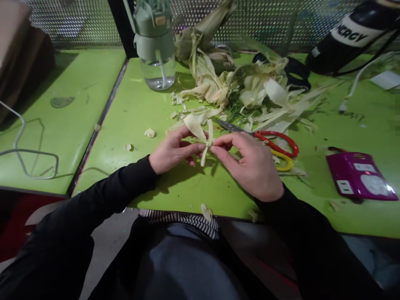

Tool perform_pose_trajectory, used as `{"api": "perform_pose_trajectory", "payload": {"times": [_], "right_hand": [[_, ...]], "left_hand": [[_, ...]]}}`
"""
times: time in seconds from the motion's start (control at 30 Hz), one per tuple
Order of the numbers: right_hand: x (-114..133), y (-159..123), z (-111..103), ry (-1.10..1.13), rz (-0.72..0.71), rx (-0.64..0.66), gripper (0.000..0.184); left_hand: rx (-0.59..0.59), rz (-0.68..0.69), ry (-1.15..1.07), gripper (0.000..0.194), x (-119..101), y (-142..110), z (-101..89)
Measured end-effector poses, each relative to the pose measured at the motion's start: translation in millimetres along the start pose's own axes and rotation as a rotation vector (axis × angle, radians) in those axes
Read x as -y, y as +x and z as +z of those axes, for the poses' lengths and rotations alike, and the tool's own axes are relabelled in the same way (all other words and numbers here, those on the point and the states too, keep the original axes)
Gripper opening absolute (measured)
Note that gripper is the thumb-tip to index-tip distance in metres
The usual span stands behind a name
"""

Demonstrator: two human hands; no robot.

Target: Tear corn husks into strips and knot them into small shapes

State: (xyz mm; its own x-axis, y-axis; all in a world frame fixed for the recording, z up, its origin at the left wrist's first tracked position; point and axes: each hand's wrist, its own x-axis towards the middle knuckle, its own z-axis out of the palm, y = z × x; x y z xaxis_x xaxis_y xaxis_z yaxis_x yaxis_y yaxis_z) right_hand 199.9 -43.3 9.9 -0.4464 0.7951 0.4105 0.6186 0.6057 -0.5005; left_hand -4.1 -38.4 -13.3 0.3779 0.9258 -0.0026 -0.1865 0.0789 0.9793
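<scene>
Between my two hands is a pale corn husk strip (pixel 196 127), knotted in the middle with loose ends sticking up and down. My left hand (pixel 175 149) pinches the husk at the left of the knot, thumb along its front. From the other side, the fingertips of my right hand (pixel 250 160) close on the knot's right edge. Just behind my right hand lie scissors (pixel 275 139) with red and yellow handles, their dark blades pointing left. Beyond them spreads a heap of dry corn husks (pixel 215 83), with green shreds among it.
A water bottle (pixel 158 50) stands at the back left of the green table (pixel 118 125). At the right are a purple power box (pixel 359 175), a white cable (pixel 356 83) and a black bottle (pixel 350 37). Husk scraps (pixel 150 133) dot the surface; a mesh panel (pixel 84 25) rises behind.
</scene>
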Motion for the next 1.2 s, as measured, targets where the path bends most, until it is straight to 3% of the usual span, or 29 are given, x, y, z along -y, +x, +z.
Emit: {"api": "perform_pose_trajectory", "payload": {"times": [0.1,0.23,0.47,0.7,0.83,0.97,1.07,1.2], "right_hand": [[-0.5,-0.2,3.2,0.062,0.062,-0.01,0.005],[-3.5,0.3,6.7,0.143,0.105,0.009,0.012],[-1.5,2.9,9.1,0.249,0.186,0.065,0.014],[3.6,-3.1,13.8,0.334,0.226,-0.028,0.011],[4.5,-5.2,15.2,0.438,0.295,-0.071,0.017],[-4.0,-0.6,18.2,0.587,0.363,0.036,0.026],[-8.2,3.3,19.3,0.693,0.43,0.089,0.03],[-4.1,5.8,18.2,0.89,0.49,0.054,0.028]], "left_hand": [[-0.051,0.025,0.055,0.027,0.3,-1.6,-0.4],[0.01,0.017,0.06,0.019,2.0,-2.4,0.5],[0.081,0.022,-0.016,0.028,9.2,-2.0,7.1],[0.05,0.014,-0.118,0.032,7.2,-4.8,16.6],[0.103,-0.036,-0.138,0.028,1.3,-5.8,14.2],[0.097,-0.151,-0.223,0.023,0.0,-5.3,9.8],[0.044,-0.217,-0.267,0.007,0.1,-3.6,8.5],[0.04,-0.182,-0.141,0.008,0.0,-1.3,8.0]]}}
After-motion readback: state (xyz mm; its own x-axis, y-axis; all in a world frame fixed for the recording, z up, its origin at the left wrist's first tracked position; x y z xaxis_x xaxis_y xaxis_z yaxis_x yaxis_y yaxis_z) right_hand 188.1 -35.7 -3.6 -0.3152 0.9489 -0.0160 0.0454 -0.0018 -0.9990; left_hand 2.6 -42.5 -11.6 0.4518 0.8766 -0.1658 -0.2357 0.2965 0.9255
